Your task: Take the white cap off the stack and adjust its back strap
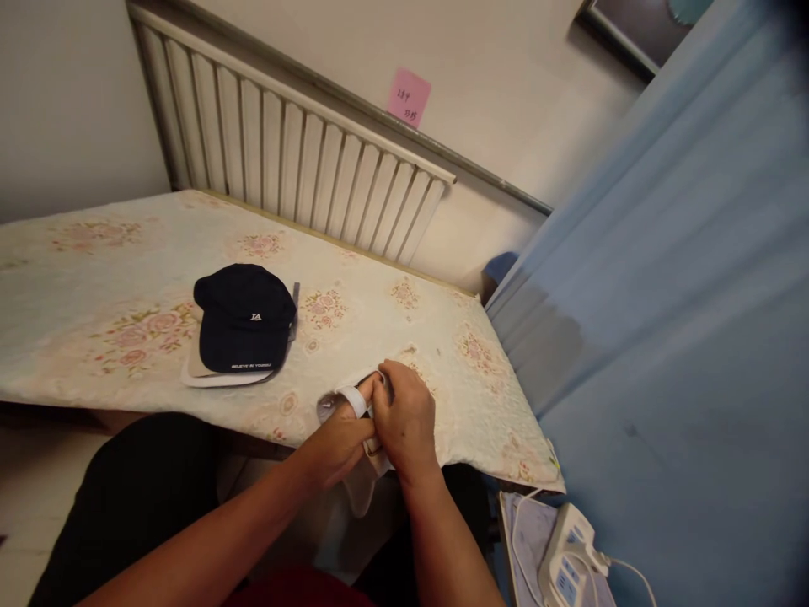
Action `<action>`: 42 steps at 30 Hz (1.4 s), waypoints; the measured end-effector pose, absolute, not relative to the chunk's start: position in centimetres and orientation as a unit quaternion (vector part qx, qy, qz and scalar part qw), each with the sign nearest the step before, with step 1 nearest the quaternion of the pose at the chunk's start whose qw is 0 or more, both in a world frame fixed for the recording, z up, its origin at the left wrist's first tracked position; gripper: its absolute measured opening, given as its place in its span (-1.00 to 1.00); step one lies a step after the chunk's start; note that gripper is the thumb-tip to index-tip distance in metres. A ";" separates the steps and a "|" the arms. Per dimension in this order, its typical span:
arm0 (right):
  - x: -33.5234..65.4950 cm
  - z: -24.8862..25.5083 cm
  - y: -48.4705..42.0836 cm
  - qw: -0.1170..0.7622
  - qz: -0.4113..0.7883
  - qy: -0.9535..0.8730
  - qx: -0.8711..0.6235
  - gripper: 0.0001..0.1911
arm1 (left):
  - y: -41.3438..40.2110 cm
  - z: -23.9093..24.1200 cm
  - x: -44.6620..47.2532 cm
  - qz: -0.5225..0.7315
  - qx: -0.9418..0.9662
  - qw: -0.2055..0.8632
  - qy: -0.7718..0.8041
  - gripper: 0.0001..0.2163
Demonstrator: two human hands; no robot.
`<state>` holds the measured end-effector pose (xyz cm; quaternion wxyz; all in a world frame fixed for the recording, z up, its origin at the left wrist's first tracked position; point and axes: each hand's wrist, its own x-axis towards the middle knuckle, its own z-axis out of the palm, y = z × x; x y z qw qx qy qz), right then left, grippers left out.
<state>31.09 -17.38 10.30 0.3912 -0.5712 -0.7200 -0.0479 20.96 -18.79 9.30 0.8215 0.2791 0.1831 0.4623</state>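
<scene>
Both hands meet over the near edge of the bed, closed on a pale, soft item with a white strap (352, 401). My left hand (341, 440) pinches it from the left, the thumb by the strap. On its other side my right hand (408, 415) is closed, its fingers curled against the left fingertips. A light, filmy part (360, 489) hangs below the hands over the edge. What kind of item it is cannot be made out, as the hands cover most of it. To the left lies a navy cap (243, 316) with small white lettering, stacked over beige and white brims.
A flowered cover (354, 278) spreads over the bed. Behind it stands a white radiator (303, 152) under a pink note (409, 97). A blue curtain (663, 295) hangs at the right. A white power strip (565, 556) with cables sits at the lower right.
</scene>
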 end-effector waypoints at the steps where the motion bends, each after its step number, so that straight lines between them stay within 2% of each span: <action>1: 31.1 10.2 -17.3 0.373 -0.056 -0.722 -0.580 -0.79 | -18.8 9.1 21.0 0.459 0.284 0.820 0.189 -0.24; 7: 31.5 9.7 -16.8 0.304 -0.105 -0.739 -0.593 -0.81 | -18.7 7.8 21.2 0.442 0.314 0.816 0.202 -0.28; 14: 31.7 8.8 -16.4 0.304 -0.120 -0.721 -0.611 -0.80 | -18.9 7.6 21.1 0.446 0.297 0.827 0.172 -0.36; 20: 31.7 8.5 -17.3 0.341 -0.102 -0.723 -0.591 -0.80 | -18.7 7.7 20.1 0.449 0.184 0.864 0.132 -0.80; 25: 31.5 8.7 -18.4 0.354 -0.104 -0.720 -0.588 -0.81 | -17.9 8.5 19.4 0.432 0.106 0.878 0.176 -0.66; 32: 31.0 9.1 -20.2 0.386 -0.080 -0.723 -0.567 -0.81 | -16.8 8.6 19.4 0.428 0.031 0.873 0.233 -0.61; 42: 31.5 11.7 -24.5 0.439 -0.015 -0.708 -0.552 -0.81 | -19.1 11.8 18.9 0.388 0.104 0.892 0.204 -0.68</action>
